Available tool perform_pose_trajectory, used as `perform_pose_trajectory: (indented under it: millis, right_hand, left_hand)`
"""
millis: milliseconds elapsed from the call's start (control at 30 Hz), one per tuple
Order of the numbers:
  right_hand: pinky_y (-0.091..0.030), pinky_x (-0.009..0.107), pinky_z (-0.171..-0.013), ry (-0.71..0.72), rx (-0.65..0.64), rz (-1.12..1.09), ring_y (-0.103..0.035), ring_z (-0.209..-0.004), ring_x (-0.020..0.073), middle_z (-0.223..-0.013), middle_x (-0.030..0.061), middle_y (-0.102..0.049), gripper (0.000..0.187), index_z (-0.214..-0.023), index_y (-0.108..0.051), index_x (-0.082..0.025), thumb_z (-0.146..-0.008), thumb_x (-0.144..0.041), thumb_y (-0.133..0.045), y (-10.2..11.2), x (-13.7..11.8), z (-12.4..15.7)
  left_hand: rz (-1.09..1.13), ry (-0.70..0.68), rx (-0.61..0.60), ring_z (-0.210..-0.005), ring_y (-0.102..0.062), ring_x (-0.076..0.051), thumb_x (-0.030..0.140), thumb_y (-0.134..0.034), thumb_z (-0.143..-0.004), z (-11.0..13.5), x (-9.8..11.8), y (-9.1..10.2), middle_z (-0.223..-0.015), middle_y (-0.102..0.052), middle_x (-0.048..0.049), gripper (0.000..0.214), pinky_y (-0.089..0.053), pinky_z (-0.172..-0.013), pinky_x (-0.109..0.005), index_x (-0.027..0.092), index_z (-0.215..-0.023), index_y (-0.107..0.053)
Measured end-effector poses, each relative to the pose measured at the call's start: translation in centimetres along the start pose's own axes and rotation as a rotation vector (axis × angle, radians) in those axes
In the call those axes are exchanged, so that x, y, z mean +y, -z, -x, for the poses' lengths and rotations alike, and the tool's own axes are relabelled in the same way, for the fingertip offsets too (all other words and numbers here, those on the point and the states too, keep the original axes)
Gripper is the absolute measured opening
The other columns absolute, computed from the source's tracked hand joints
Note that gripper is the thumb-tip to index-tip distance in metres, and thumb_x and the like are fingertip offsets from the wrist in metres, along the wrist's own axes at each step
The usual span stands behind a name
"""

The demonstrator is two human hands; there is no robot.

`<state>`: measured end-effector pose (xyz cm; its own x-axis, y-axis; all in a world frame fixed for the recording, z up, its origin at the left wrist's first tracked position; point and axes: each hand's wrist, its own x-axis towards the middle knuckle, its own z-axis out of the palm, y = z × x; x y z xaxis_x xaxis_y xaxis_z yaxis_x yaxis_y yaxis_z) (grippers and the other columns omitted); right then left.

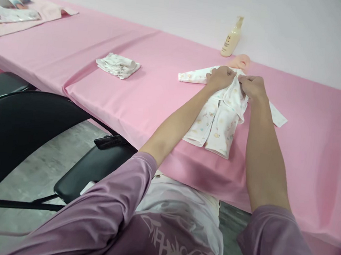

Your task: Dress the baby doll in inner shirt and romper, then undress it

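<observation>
The baby outfit lies on the pink desk, right of centre in the frame. The left hand and right hand each pinch the cloth near its top. It looks light, soft and limp, likely to wrinkle or fold rather than break, and not very slippery. The front edges probably suit a fingertip hold; the sleeve ends would take a gentle one.

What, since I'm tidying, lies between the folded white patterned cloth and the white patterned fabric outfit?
Between cloth and outfit, the head view shows only pink table cover.
</observation>
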<state>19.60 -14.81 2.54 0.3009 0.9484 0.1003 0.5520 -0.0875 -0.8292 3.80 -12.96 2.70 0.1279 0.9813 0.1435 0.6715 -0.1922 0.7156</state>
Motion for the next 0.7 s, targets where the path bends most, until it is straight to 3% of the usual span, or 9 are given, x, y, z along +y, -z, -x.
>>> perform_pose_trajectory:
  millis: [167, 300, 400, 567, 700]
  right_hand:
    - [-0.06, 0.034, -0.082, 0.042, 0.051, -0.023, -0.061, -0.083, 0.0201, -0.075, 0.0002, -0.058, 0.03, -0.077, -0.07, -0.027, -0.106, -0.029, -0.08, -0.7, 0.4, -0.1]
    - [-0.06, 0.033, -0.086, 0.031, 0.078, -0.134, -0.066, -0.09, 0.0192, -0.085, 0.0016, -0.071, 0.022, -0.084, -0.075, -0.025, -0.104, -0.018, -0.08, -1.2, 0.0, 0.4]
    - [-0.059, 0.031, -0.091, 0.02, 0.098, -0.211, -0.068, -0.094, 0.0168, -0.094, 0.0037, -0.078, 0.021, -0.086, -0.073, -0.022, -0.102, -0.011, -0.081, -1.3, -0.5, 0.7]
    - [-0.059, 0.031, -0.093, 0.018, 0.084, -0.198, -0.068, -0.095, 0.0171, -0.1, 0.0056, -0.08, 0.021, -0.088, -0.071, -0.023, -0.102, -0.009, -0.08, -1.2, -0.8, 0.7]
    - [-0.058, 0.031, -0.094, 0.061, 0.095, -0.12, -0.067, -0.096, 0.0182, -0.104, 0.006, -0.081, 0.016, -0.092, -0.072, -0.023, -0.1, -0.013, -0.081, -1.0, -0.6, 0.5]
  left_hand:
    - [0.02, -0.015, 0.032, -0.166, -0.052, -0.036, 0.046, -0.057, -0.12, -0.1, -0.4, -0.4, -0.152, -0.076, -0.0069, 0.025, -0.027, -0.144, -0.059, 0.029, -0.121, -0.076]
    - [0.019, -0.044, 0.083, -0.15, -0.058, -0.031, 0.052, -0.057, -0.12, 0.0, -0.7, -0.7, -0.151, -0.078, -0.0044, 0.025, -0.034, -0.141, -0.059, 0.033, -0.117, -0.072]
    - [0.017, -0.046, 0.084, -0.15, -0.056, -0.033, 0.052, -0.056, -0.122, 0.2, -0.8, -0.7, -0.147, -0.078, -0.0072, 0.027, -0.035, -0.139, -0.059, 0.031, -0.12, -0.073]
    - [0.003, -0.03, 0.053, -0.155, -0.045, -0.039, 0.066, -0.024, -0.125, 0.2, -0.8, -0.8, -0.153, -0.077, -0.0067, 0.059, -0.023, -0.143, -0.062, 0.034, -0.127, -0.073]
    - [-0.019, -0.004, 0.039, -0.169, -0.019, -0.045, 0.076, 0.005, -0.116, 0.0, -1.0, -1.1, -0.147, -0.082, -0.0039, 0.086, -0.002, -0.146, -0.064, 0.043, -0.132, -0.072]
